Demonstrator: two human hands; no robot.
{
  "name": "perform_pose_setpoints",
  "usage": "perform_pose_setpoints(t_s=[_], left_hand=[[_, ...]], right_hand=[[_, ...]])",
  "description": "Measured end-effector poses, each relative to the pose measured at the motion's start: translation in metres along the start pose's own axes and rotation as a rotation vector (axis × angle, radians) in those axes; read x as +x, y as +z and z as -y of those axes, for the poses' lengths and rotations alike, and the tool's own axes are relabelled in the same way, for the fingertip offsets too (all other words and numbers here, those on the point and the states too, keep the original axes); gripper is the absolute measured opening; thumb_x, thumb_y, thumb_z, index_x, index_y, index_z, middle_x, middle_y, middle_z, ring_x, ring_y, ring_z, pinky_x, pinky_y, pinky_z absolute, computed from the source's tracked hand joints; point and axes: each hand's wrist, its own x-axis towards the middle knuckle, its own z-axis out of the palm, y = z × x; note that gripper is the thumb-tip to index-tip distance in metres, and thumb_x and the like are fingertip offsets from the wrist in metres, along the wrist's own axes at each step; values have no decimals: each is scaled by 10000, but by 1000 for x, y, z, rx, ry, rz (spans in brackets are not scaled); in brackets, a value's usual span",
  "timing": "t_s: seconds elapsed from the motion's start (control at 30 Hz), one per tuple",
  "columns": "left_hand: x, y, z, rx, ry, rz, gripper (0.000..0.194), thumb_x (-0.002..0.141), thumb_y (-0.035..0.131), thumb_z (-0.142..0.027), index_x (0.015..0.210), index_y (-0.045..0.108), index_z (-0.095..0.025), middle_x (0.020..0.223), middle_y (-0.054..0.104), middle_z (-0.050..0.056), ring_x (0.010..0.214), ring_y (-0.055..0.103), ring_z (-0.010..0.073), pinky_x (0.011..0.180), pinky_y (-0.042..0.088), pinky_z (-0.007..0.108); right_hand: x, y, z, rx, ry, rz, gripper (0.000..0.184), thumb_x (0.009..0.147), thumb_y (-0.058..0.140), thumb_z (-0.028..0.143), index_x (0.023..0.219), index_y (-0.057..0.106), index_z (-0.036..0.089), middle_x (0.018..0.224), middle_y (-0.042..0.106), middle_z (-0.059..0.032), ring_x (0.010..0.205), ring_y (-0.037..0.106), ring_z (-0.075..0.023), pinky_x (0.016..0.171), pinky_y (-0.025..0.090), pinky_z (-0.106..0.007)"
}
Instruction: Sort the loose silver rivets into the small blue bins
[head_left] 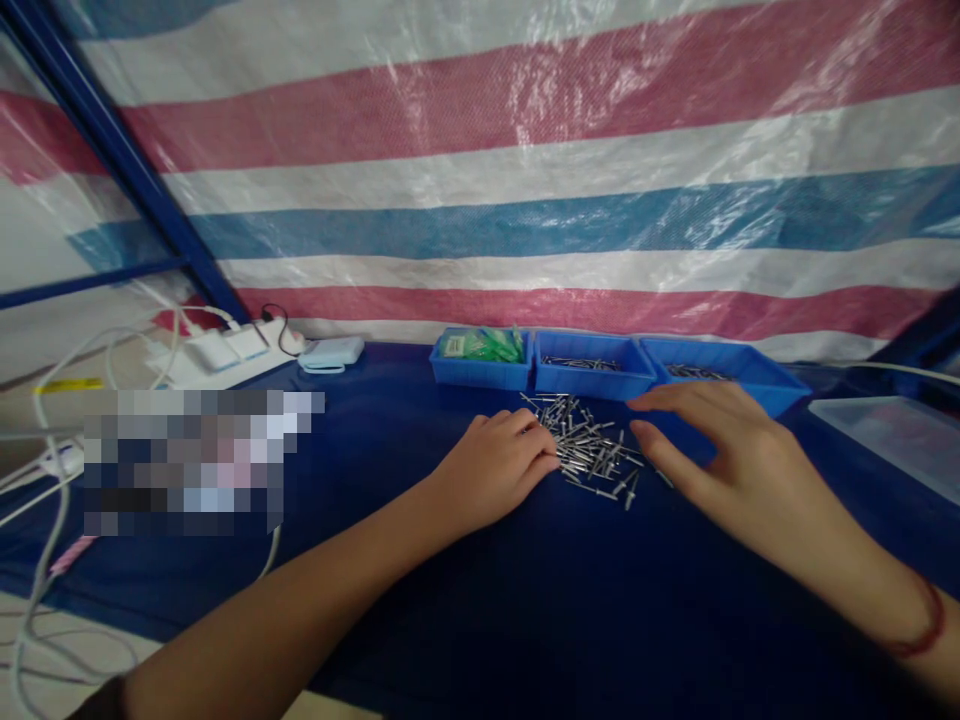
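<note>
A loose heap of silver blind rivets (589, 445) lies on the dark blue table cover. My left hand (499, 465) rests against the heap's left edge with its fingers curled inward; whatever is under the fingertips is hidden. On the heap's right, my right hand (724, 450) hovers with thumb and forefinger apart and nothing visible between them. Behind the heap stand three blue bins in a row. Green plastic packets (484, 345) fill the left bin (480, 374). Thin metal pieces lie in the middle bin (592, 382) and in the right bin (765, 390), which my right hand partly covers.
A clear plastic lid or tray (892, 435) lies at the right. At the left are a white power strip (217, 355) with cables, a light blue case (331, 354) and a blurred-out patch. A striped plastic sheet (525, 220) hangs behind the table.
</note>
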Motion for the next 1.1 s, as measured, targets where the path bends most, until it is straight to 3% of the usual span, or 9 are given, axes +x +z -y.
perform_pose_setpoints(t_s=[0.17, 0.33, 0.5, 1.1], left_hand=[[2, 5, -10, -441, -94, -90, 145, 905, 475, -264, 895, 582, -165, 838, 602, 6, 766, 559, 122, 709, 420, 236], [2, 12, -18, -644, -104, -143, 158, 902, 473, -277, 877, 582, -166, 810, 607, -5, 753, 550, 113, 711, 416, 222], [2, 11, -20, -655, -112, -142, 166, 896, 483, -287, 893, 592, -162, 819, 620, -1, 771, 563, 120, 725, 423, 230], [1, 12, -21, -595, -75, -141, 144, 887, 493, -249, 878, 605, -158, 839, 635, 15, 782, 578, 126, 720, 435, 236]], right_hand=[[-8, 9, 15, 249, 111, 143, 123, 832, 548, 288, 883, 644, 231, 867, 692, -28, 816, 635, -205, 728, 486, -364], [-11, 18, 27, 580, 281, 194, 122, 831, 569, 316, 873, 646, 231, 832, 686, -6, 748, 646, -149, 659, 510, -266], [-12, 19, 31, 677, 350, 128, 145, 807, 602, 350, 875, 662, 237, 822, 692, -10, 714, 645, -159, 616, 516, -269], [-13, 20, 31, 701, 367, 149, 131, 822, 588, 338, 860, 659, 234, 829, 686, -11, 741, 647, -162, 639, 518, -277]])
